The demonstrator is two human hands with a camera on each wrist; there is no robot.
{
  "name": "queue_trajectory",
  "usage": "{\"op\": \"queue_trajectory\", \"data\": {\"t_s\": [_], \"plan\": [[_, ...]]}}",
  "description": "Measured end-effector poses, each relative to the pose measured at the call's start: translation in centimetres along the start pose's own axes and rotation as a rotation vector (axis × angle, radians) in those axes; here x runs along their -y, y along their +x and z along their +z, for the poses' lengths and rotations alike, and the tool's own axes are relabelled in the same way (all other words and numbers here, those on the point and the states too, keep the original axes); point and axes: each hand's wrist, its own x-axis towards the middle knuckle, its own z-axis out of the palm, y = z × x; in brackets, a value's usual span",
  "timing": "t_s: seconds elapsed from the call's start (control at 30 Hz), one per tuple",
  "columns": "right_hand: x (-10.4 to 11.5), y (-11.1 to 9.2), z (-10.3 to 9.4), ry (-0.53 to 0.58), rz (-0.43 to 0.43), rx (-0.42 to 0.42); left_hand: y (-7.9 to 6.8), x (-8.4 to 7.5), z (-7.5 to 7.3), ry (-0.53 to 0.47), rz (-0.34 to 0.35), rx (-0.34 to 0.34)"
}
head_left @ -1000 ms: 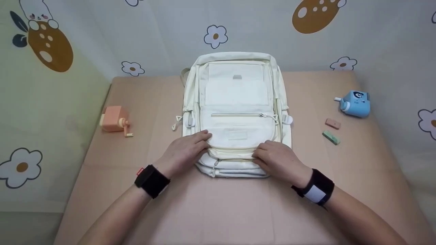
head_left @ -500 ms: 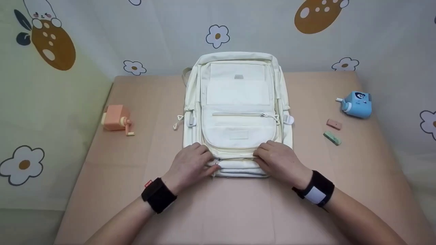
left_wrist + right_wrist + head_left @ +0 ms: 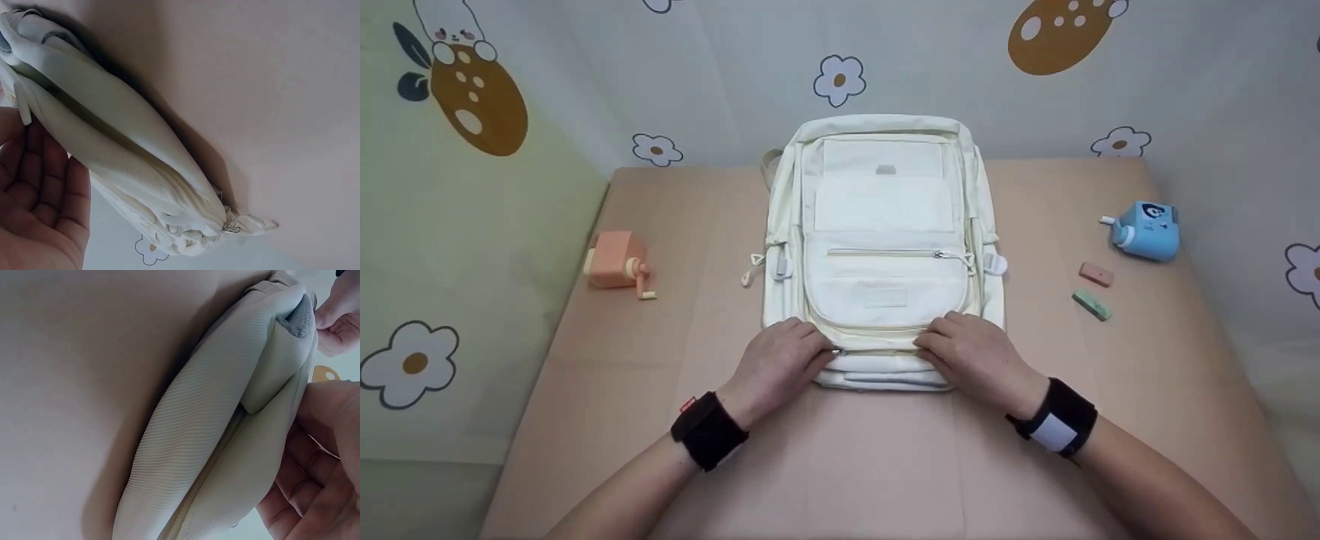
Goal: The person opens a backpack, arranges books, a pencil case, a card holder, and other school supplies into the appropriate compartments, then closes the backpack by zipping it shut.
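Observation:
A cream backpack [image 3: 883,206] lies front side up on the table, its bottom end towards me. At its lower left, my left hand [image 3: 781,367] pinches a zipper pull [image 3: 23,104] of the lower front pocket between thumb and curled fingers. My right hand [image 3: 979,360] grips the fabric edge by the same zipper at the lower right, thumb below and fingers above. Between the hands runs the pocket's zipper line [image 3: 877,352]. From the head view, the fingertips of both hands are partly hidden. A grey mesh lining [image 3: 301,318] shows near the left hand in the right wrist view.
On the left of the table [image 3: 870,465] stands an orange crank pencil sharpener [image 3: 617,259]. A blue crank sharpener [image 3: 1151,231] stands at the right, with a pink eraser [image 3: 1096,274] and a green eraser [image 3: 1091,304] in front of it. Patterned cloth walls surround the table.
My left hand has come down from the bag's left side to the lower pocket's zipper and taken hold of its pull. The right hand stays almost in place.

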Motion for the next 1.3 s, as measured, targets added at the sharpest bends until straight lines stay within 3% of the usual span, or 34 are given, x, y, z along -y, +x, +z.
{"op": "queue_trajectory", "data": {"t_s": [0.4,0.8,1.1,1.3], "plan": [[0.1,0.0,0.0,-0.024,0.005,-0.008,-0.5,2.7,-1.3,0.004,-0.083,0.017],[0.6,1.4,-0.1,0.019,-0.006,-0.007,-0.6,2.9,-0.8,-0.005,-0.034,0.008],[2.9,4.3,0.2,-0.006,-0.028,0.073,-0.6,2.8,-0.8,-0.008,-0.047,0.043],[3.9,5.2,0.8,-0.032,-0.01,0.098,-0.7,2.7,-0.8,-0.043,-0.067,0.044]]}}
